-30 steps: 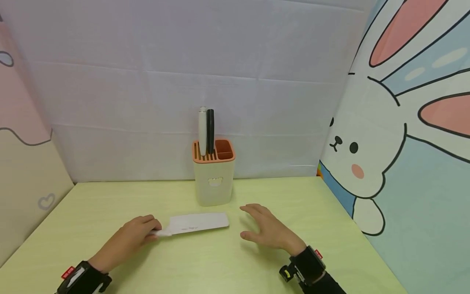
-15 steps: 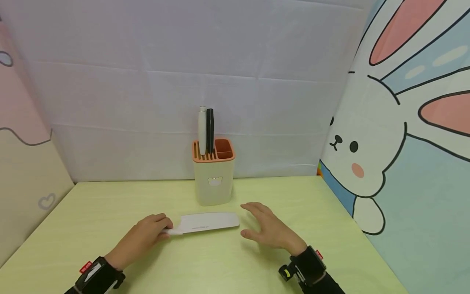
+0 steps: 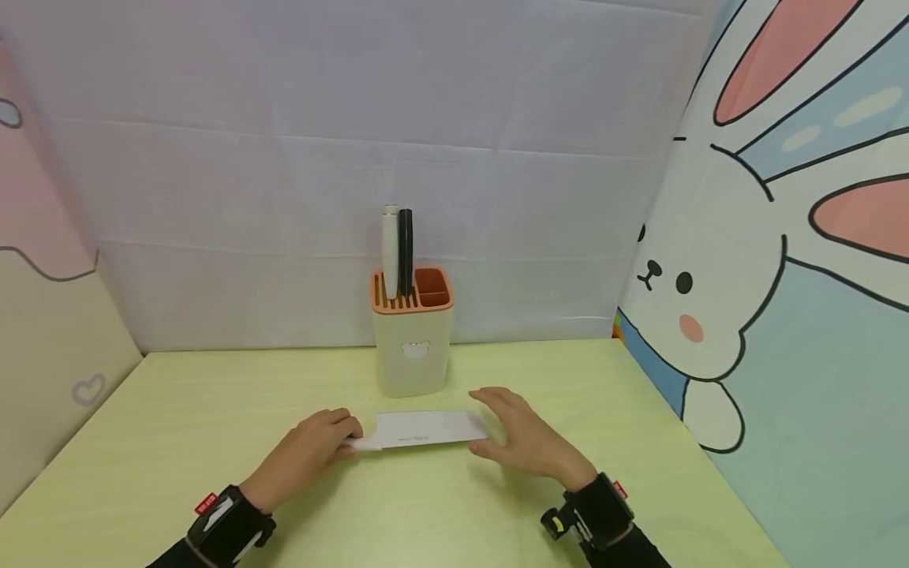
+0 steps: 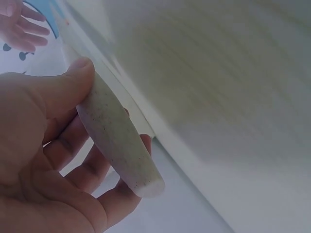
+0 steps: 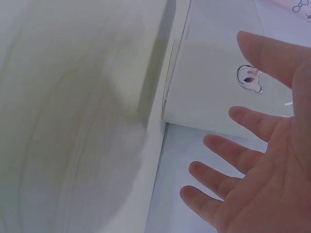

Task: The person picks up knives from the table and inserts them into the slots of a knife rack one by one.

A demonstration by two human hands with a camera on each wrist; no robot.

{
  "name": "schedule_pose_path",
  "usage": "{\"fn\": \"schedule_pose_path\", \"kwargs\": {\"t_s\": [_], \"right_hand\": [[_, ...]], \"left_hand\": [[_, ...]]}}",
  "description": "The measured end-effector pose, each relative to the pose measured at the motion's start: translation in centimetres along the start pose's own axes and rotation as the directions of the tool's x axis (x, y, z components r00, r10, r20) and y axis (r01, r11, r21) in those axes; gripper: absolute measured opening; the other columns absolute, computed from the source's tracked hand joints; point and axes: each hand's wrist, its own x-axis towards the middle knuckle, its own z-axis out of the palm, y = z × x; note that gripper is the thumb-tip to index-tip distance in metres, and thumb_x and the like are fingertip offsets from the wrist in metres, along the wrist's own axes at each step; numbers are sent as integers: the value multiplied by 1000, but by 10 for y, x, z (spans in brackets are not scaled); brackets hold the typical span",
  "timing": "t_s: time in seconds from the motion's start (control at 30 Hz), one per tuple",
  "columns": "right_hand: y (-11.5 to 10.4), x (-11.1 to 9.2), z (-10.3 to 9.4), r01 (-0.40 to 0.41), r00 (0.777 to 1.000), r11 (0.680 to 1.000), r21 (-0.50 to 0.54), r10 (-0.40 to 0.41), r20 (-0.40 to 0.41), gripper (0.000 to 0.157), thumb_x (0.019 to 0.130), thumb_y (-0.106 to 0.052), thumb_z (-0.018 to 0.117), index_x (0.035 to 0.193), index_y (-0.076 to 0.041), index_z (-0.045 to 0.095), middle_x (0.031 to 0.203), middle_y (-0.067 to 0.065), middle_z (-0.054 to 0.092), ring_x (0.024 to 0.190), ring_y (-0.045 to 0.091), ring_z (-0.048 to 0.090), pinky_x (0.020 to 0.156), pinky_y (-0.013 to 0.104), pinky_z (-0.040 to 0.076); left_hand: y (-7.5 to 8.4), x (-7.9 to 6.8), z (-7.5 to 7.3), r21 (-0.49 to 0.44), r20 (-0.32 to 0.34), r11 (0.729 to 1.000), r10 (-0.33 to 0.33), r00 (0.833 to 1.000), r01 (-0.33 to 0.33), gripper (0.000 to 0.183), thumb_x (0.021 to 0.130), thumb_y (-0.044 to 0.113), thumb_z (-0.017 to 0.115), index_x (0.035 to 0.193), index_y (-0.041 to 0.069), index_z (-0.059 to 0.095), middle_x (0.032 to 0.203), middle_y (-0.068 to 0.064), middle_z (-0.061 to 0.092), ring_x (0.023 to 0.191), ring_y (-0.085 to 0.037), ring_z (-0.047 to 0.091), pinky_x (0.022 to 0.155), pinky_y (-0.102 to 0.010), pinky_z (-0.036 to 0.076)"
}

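My left hand grips the pale, speckled handle of a white cleaver, thumb on one side and curled fingers on the other. The broad blade points right, low over the table. At its far end my right hand is spread, thumb and fingers apart on either side of the blade's end. Nothing lies in the right palm in the right wrist view. Behind the blade stands a cream knife block with an orange slotted top, holding a white-handled and a black-handled knife.
The light yellow-green table runs back to a creased white cloth backdrop. A rabbit-patterned panel stands along the right, and a pink and cream panel along the left. The block's bear-shaped emblem faces the right hand.
The left hand has carried the cleaver rightward, bringing the blade's end between the right thumb and fingers. The right hand has barely moved. The knife block stays put.
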Motion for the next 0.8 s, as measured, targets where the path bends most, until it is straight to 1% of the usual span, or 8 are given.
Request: {"fn": "schedule_pose_path", "kwargs": {"t_s": [0.13,0.23,0.37,0.47,0.6,0.8], "right_hand": [[1,0,-1,-8,1000,1000,7,8,11,70,87,-40,69,143,-10,39,143,9,39,130,24,33,104,49,33],[1,1,-1,-7,1000,1000,14,6,13,69,88,-40,69,142,-9,40,142,10,39,130,25,33,104,50,34],[1,1,-1,-2,1000,1000,18,2,5,69,88,-42,69,142,-9,40,142,11,39,129,28,34,102,51,35],[1,0,-1,-12,1000,1000,13,12,11,70,88,-42,69,143,-11,40,143,9,38,130,26,33,103,50,34],[2,0,-1,-24,999,1000,10,24,21,70,88,-42,68,144,-13,38,144,7,37,131,23,32,104,49,34],[1,0,-2,-20,1000,1000,21,20,24,69,88,-42,68,144,-15,38,144,7,37,131,23,32,104,49,34]], "left_hand": [[5,7,6,-2,20,1000,-16,1000,16,23,76,15,80,91,18,63,93,9,57,81,-9,53,68,-28,51],[9,13,10,-3,30,1000,-27,999,27,22,77,16,80,91,18,63,94,9,58,82,-10,53,68,-28,51],[14,20,14,-12,30,999,-30,999,31,22,77,18,80,91,18,63,93,8,58,81,-10,53,68,-28,50],[19,24,16,-27,26,999,-27,999,27,22,77,18,80,91,18,63,93,8,58,80,-10,52,68,-29,50],[24,29,18,-38,30,999,-32,999,33,21,77,18,80,91,17,63,92,8,58,79,-10,52,68,-29,50],[29,33,20,-38,65,998,-48,997,50,19,79,19,79,90,18,64,91,9,57,79,-10,51,67,-29,49]]}}
